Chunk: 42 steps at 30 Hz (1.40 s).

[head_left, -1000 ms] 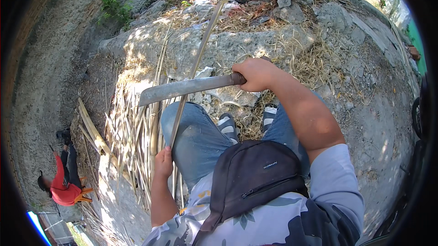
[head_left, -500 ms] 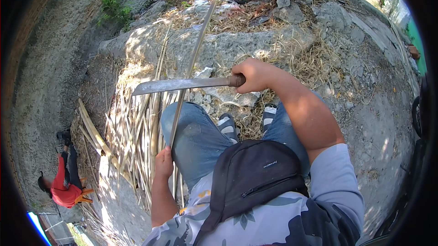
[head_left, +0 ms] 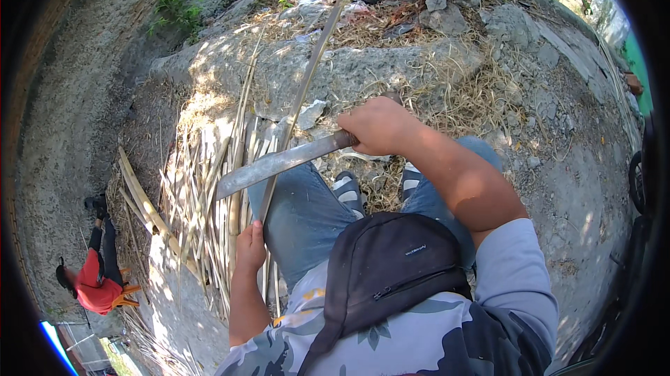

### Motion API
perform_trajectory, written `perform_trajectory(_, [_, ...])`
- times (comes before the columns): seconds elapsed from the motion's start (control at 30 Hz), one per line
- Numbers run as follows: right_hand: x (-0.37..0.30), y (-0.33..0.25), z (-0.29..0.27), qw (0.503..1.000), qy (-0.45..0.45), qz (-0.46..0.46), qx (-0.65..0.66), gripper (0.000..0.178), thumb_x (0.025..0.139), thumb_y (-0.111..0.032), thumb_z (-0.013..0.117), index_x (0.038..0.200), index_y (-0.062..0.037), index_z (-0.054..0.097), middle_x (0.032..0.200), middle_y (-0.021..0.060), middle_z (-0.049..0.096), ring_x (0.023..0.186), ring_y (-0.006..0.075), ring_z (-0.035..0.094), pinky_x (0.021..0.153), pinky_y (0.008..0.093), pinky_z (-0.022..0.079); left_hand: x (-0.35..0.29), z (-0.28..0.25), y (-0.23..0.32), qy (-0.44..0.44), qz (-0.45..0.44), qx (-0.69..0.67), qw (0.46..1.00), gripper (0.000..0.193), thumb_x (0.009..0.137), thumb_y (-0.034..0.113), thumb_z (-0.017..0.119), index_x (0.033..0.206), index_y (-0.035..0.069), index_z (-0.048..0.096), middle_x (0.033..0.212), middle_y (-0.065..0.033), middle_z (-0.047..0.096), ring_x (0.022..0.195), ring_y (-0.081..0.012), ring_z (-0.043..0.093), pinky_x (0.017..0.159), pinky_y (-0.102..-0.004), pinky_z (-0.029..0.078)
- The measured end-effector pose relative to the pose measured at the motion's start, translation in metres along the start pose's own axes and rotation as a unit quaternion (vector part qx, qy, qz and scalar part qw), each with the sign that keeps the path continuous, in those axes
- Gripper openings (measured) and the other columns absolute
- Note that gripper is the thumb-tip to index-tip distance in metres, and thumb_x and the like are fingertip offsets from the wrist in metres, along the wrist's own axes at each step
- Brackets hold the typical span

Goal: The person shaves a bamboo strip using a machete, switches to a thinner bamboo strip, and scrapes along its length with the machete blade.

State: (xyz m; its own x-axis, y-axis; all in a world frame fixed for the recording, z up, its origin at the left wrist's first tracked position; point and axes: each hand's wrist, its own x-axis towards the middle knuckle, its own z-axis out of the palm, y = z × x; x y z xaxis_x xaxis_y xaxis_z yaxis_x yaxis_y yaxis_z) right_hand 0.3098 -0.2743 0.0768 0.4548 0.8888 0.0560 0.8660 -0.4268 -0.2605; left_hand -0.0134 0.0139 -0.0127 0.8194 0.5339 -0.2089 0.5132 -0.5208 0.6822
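My right hand (head_left: 380,125) is closed around the dark handle of a machete (head_left: 286,160). Its broad grey blade points left and a little toward me, crossing a long thin bamboo strip (head_left: 307,76). Whether the edge bites into the strip or only rests on it, I cannot tell. My left hand (head_left: 251,247) grips the strip's near end beside my left knee, the thumb lying along it. From there the strip slants up and away past the top of the view. Several split bamboo strips (head_left: 202,201) lie in a pile left of my leg.
A thicker split bamboo piece (head_left: 146,201) lies at the pile's left side. Farther left, a person in a red top (head_left: 98,285) sits on an orange chair (head_left: 125,297). Ahead is a rock ledge (head_left: 349,65) with dry shavings (head_left: 447,83). A black bag (head_left: 398,257) rests on my lap.
The machete has swung down along the strip toward me, its tip now lower and more tilted. My right hand moved slightly left. My left hand stays about where it was.
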Motion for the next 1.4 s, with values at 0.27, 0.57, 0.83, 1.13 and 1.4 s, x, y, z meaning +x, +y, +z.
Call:
perform_trajectory(0.27, [0.005, 0.045, 0.002, 0.988, 0.036, 0.141, 0.052, 0.022, 0.078, -0.023, 0.071, 0.096, -0.0135, 0.063, 0.086, 0.0135, 0.070, 0.089, 0.0366, 0.069, 0.076, 0.0508, 0.054, -0.005, 0.004, 0.014, 0.025, 0.016, 0.009, 1.000, 0.062, 0.107, 0.049, 0.042, 0.079, -0.004, 0.059, 0.062, -0.0086, 0.050, 0.061, -0.0168, 0.048, 0.058, -0.0373, 0.039])
perform_trajectory(0.57, [-0.003, 0.028, 0.006, 0.999, 0.032, 0.025, -0.008, 0.019, 0.077, -0.022, 0.072, 0.093, -0.0142, 0.066, 0.083, 0.0116, 0.071, 0.085, 0.0351, 0.071, 0.075, 0.0502, 0.055, -0.005, 0.004, 0.011, 0.028, 0.006, 0.020, 0.999, 0.058, 0.106, 0.047, 0.046, 0.082, -0.004, 0.060, 0.060, -0.0099, 0.050, 0.059, -0.0192, 0.050, 0.058, -0.0393, 0.040])
perform_trajectory(0.83, [0.011, 0.013, 0.009, 0.998, -0.054, 0.020, -0.019, 0.019, 0.079, -0.018, 0.071, 0.097, -0.0151, 0.069, 0.087, 0.0108, 0.072, 0.086, 0.0334, 0.072, 0.075, 0.0479, 0.057, -0.003, 0.004, 0.005, 0.040, 0.021, 0.049, 0.998, 0.055, 0.106, 0.045, 0.048, 0.082, -0.003, 0.062, 0.062, -0.0150, 0.055, 0.058, -0.0250, 0.054, 0.058, -0.0412, 0.042])
perform_trajectory(1.13, [0.005, 0.061, 0.019, 0.986, 0.033, 0.151, 0.062, 0.019, 0.076, -0.021, 0.070, 0.092, -0.0118, 0.064, 0.087, 0.0153, 0.070, 0.087, 0.0385, 0.069, 0.075, 0.0512, 0.054, -0.001, 0.004, 0.014, 0.052, 0.021, 0.067, 0.996, 0.053, 0.105, 0.043, 0.051, 0.080, -0.002, 0.061, 0.058, -0.0127, 0.053, 0.055, -0.0231, 0.052, 0.056, -0.0403, 0.041])
perform_trajectory(1.4, [0.003, 0.041, 0.009, 0.989, 0.032, 0.114, 0.088, 0.018, 0.076, -0.020, 0.070, 0.092, -0.0119, 0.065, 0.084, 0.0152, 0.069, 0.085, 0.0382, 0.069, 0.075, 0.0510, 0.054, -0.001, 0.010, 0.008, 0.064, 0.029, 0.034, 0.997, 0.051, 0.106, 0.040, 0.050, 0.079, -0.002, 0.061, 0.058, -0.0114, 0.050, 0.055, -0.0203, 0.050, 0.055, -0.0390, 0.040])
